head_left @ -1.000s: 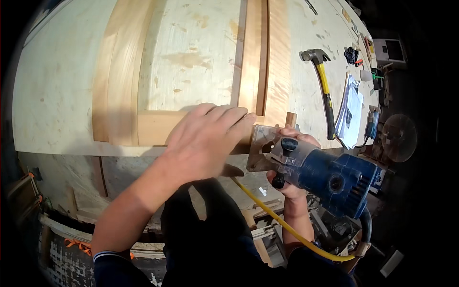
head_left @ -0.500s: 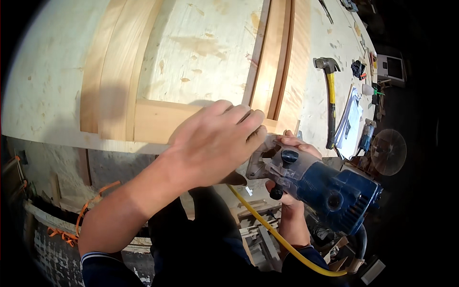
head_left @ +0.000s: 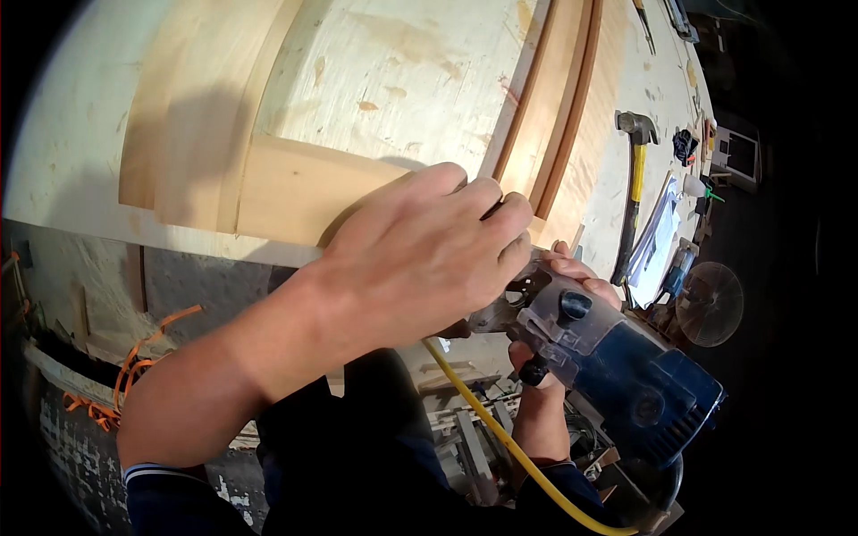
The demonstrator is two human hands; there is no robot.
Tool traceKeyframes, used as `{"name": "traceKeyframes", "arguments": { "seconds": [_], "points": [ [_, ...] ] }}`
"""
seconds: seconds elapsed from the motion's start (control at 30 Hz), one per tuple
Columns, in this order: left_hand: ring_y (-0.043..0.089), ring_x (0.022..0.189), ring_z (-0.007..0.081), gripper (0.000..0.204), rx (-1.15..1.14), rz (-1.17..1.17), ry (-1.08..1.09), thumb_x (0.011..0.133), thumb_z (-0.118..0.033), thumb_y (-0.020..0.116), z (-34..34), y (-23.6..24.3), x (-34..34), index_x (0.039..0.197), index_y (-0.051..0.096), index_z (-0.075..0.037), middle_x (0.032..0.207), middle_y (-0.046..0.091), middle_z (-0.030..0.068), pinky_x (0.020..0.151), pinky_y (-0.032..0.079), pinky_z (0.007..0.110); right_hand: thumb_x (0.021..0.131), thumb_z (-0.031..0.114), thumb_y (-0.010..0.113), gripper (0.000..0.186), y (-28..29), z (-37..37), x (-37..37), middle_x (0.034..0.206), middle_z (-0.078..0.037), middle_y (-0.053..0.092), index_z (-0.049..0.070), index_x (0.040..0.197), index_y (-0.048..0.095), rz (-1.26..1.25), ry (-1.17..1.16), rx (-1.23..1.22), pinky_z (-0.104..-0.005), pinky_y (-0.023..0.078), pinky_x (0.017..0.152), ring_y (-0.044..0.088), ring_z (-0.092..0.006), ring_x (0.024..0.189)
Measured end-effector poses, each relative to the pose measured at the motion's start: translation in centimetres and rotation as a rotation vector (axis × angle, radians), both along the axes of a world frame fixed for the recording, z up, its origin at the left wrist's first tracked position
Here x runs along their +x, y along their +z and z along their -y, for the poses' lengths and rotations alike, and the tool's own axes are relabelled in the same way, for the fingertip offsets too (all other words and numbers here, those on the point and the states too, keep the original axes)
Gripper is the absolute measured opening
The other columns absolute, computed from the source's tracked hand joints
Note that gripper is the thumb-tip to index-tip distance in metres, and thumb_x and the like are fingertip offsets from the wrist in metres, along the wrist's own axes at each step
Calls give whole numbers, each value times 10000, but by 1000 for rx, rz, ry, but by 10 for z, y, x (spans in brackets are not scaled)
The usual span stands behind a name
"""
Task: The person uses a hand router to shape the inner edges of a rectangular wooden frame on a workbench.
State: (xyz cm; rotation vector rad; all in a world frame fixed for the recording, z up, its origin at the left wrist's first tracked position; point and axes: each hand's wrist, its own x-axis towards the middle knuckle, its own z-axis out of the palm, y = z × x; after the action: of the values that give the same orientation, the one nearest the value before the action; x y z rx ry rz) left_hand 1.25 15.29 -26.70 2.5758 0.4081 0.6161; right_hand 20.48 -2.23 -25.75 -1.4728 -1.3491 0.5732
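A blue trim router (head_left: 630, 380) with a clear base lies on its side in front of the bench edge. My right hand (head_left: 579, 272) is wrapped round its base from the far side, fingertips above and thumb below. My left hand (head_left: 429, 241) is closed at the router's base plate, its fingers curled over the edge. What lies under those fingers is hidden. Just beyond the left hand is the corner of a pale wooden frame (head_left: 313, 179), with a grooved strip (head_left: 545, 116) running along its right side.
The frame rests on a pale workbench (head_left: 54, 134). A claw hammer (head_left: 636, 170), papers (head_left: 657, 241) and a round fan guard (head_left: 710, 304) are at the right. A yellow hose (head_left: 500, 429) hangs below the router; orange coiled cord (head_left: 134, 371) is at lower left.
The view has shifted, so bench and frame sit further left and higher. Both hands and the router appear slightly further right, with the left hand still closed at the base plate.
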Motion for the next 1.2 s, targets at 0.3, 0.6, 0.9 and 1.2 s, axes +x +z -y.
{"name": "traceKeyframes", "arguments": {
  "seconds": [0.3, 0.6, 0.9, 1.2],
  "points": [
    [649, 974, 190, 201, -54, 50, 5, 808, -108, 682, 1, -3, 1, 994, 694, -33, 1072, 644, 58, 859, 529, 322, 745, 387, 981, 900, 0, -1, -1, 1328, -232, 632, 87, 1393, 432, -40, 0, 2, -577, 332, 1275, 622, -367, 1303],
    [696, 946, 238, 140, -132, 121, 6, 818, -25, 696, 1, -3, 3, 936, 758, 16, 950, 695, 120, 855, 560, 362, 721, 369, 1002, 944, -5, -2, 2, 1312, -217, 622, 96, 1395, 399, -44, -43, 33, -593, 329, 1274, 631, -374, 1271],
    [662, 939, 177, 227, -50, 73, 37, 849, -90, 706, 2, -2, 1, 1052, 735, 7, 1025, 683, 67, 847, 537, 305, 701, 394, 1008, 969, -3, -9, -1, 1308, -207, 628, 102, 1395, 400, -28, -56, 24, -591, 340, 1268, 634, -362, 1268],
    [680, 974, 173, 322, -59, 6, 44, 872, -132, 684, -2, 4, 3, 1177, 700, -29, 1047, 654, 49, 877, 530, 296, 734, 378, 992, 869, -3, -19, 9, 1307, -207, 647, 102, 1359, 456, -67, -1, 35, -574, 350, 1266, 637, -359, 1277]
  ]
}}
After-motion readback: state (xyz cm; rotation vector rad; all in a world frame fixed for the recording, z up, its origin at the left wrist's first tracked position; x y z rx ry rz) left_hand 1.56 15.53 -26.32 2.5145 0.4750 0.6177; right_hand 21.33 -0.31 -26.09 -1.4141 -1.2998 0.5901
